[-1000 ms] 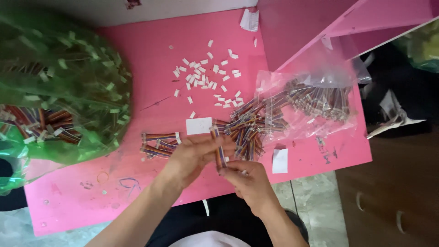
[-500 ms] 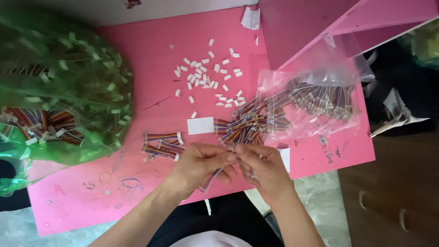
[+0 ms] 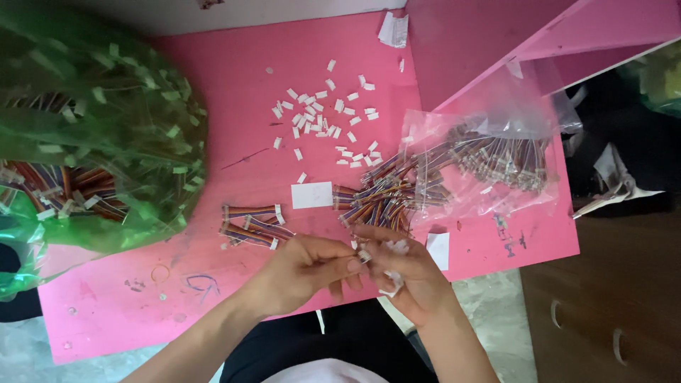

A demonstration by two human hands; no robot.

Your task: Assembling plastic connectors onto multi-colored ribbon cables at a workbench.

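1. Your left hand (image 3: 301,273) and right hand (image 3: 411,273) meet at the near edge of the pink table (image 3: 234,92), fingertips pinched together on a small white connector (image 3: 363,254) at the end of a striped wire bundle.
2. Your right fingers curl closed around more white pieces; which ones I cannot tell.
3. The connector looks light, hard and small, the wires limp: grip the plastic, not the strands.
4. Loose connectors (image 3: 326,117) lie scattered further back, and the wire pile (image 3: 379,195) sits just beyond your fingers.
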